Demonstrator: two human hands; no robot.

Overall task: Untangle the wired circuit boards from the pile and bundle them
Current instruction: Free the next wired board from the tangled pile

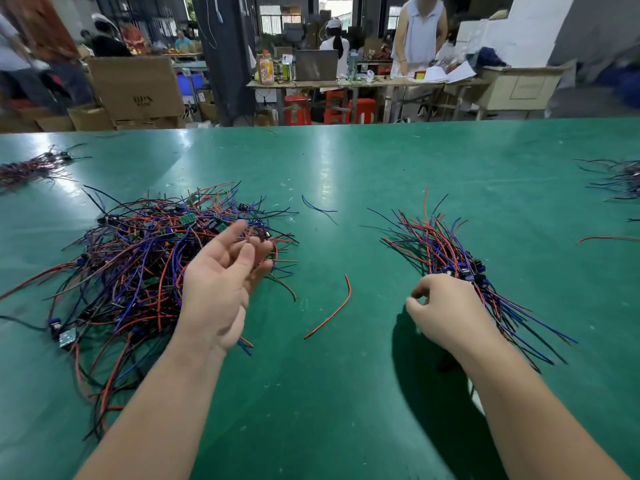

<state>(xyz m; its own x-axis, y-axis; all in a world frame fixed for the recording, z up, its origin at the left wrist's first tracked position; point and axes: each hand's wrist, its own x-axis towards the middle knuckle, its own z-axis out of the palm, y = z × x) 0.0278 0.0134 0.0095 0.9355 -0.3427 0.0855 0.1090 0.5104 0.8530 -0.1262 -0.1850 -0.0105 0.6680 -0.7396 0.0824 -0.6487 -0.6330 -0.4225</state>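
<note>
A tangled pile (138,258) of small green circuit boards with red, blue and black wires lies on the left of the green table (346,174). Over the pile's right edge, my left hand (221,282) hovers palm up with relaxed fingers, holding nothing. To the right lies an aligned bundle (446,251) of wired boards, its wires fanning out both ways. My right hand (443,310) rests beside the bundle's middle with loosely curled fingers; whether it grips the wires is hidden by the hand itself.
A loose red wire (332,313) lies between my hands, and a loose blue wire (317,206) lies farther back. More wire piles sit at the far left (31,166) and far right (620,178). Beyond the table edge are cardboard boxes, workbenches and people.
</note>
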